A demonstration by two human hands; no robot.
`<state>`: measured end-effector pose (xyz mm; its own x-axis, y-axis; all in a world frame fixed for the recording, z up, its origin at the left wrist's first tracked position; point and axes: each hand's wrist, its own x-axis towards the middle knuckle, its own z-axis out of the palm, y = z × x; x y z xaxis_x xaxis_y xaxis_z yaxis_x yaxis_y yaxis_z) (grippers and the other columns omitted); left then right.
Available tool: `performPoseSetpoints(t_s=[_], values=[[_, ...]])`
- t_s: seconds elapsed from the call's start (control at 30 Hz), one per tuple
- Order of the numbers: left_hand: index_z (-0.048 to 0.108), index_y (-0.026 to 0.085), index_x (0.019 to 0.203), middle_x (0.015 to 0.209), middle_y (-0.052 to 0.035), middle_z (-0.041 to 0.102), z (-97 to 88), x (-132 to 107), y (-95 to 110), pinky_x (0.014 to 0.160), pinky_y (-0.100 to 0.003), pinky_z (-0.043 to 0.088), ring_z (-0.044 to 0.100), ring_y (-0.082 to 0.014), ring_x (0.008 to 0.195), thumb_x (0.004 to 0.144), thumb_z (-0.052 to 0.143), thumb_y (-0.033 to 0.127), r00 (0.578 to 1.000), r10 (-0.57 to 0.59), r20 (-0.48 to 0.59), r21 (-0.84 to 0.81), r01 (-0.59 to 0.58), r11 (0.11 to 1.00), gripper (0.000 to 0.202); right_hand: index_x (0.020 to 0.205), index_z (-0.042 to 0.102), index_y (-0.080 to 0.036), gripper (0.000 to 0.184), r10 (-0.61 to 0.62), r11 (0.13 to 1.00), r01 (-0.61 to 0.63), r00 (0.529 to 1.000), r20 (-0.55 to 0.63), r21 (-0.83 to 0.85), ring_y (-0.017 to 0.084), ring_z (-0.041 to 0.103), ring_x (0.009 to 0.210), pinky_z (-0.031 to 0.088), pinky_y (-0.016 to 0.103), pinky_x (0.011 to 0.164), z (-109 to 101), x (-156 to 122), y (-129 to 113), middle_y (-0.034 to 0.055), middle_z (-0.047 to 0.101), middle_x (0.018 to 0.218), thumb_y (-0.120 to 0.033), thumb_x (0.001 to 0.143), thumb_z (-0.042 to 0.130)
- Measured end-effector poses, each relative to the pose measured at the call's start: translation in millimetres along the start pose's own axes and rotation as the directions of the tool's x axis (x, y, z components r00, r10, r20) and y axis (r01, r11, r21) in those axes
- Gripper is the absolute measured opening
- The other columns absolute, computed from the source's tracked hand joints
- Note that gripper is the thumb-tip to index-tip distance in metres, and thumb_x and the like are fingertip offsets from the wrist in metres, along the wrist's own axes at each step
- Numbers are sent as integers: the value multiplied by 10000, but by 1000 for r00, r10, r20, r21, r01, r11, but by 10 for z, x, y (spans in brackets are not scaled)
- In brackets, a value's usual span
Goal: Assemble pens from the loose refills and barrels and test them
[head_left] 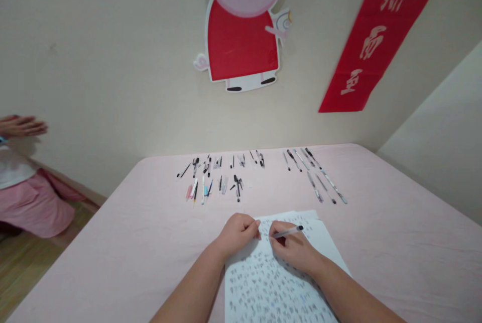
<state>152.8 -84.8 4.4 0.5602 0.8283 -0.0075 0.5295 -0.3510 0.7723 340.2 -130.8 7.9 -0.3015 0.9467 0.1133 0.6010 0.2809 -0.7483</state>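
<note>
My right hand (291, 248) grips a pen (288, 232) with a clear barrel and black cap end, its tip down on a white sheet of paper (263, 288) covered in small handwritten marks. My left hand (239, 232) rests curled on the top left part of the same sheet, fingers closed, close to the right hand. More sheets lie under the top one.
The pink-covered table (131, 242) carries rows of pens and pen parts at the back: a left group (218, 175) and a right group (314, 175). A cartoon cutout and a red banner hang on the wall. Another person's hand (20, 125) shows at far left.
</note>
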Motion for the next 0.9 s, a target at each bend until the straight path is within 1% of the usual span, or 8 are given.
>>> performPoseSetpoints(t_s=[0.23,0.57,0.7,0.9], values=[[727,131,624,570,-46,671,1,1,-7,587,-229,404,581,-133,554,899,330,407,1000,-8,3,6,8,1000,557,610,508,-191,125,18,1000,-18,1000,-13,-11,112,431,531,307,212,513,2,-5,23,-41,452,552,-90,650,447],[731,135,636,578,-42,675,-14,-6,22,592,-228,407,586,-135,565,893,326,415,999,-31,16,12,30,999,555,617,509,-191,123,-10,1000,10,1000,0,-17,114,440,542,309,215,523,8,1,41,-40,457,563,-94,662,447],[732,133,630,580,-47,679,-10,-4,6,589,-229,404,590,-135,562,893,326,408,1000,-19,9,12,19,1000,556,619,511,-192,121,-19,1000,19,1000,-4,-14,113,442,546,312,213,527,9,-4,55,-40,458,566,-97,663,451],[730,135,632,586,-48,684,-5,-5,4,596,-230,408,594,-136,570,893,327,404,1000,-15,6,12,15,1000,551,589,496,-193,132,-3,1000,3,1000,0,-17,111,423,518,295,215,505,0,-13,10,-46,438,532,-75,624,447]])
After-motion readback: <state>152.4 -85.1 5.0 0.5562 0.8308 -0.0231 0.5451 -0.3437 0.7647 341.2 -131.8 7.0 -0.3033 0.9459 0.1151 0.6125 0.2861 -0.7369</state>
